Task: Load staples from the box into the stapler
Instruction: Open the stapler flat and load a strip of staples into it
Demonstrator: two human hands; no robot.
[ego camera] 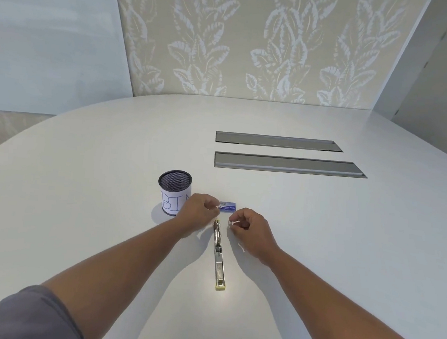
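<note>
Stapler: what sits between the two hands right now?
Head view: the far tip of the opened stapler lies on the table between the left hand and right hand; the staple box sits just beyond.

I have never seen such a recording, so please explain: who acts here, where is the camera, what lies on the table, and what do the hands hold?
No machine acts here: a person works with two bare hands. The one camera sits on the person's head and looks forward and down. On the white table lie an opened-out stapler, a small blue staple box and a mesh cup labelled BIN. The left hand touches the box's end. The right hand seems to pinch something small and pale, probably staples; it is too small to tell.
</note>
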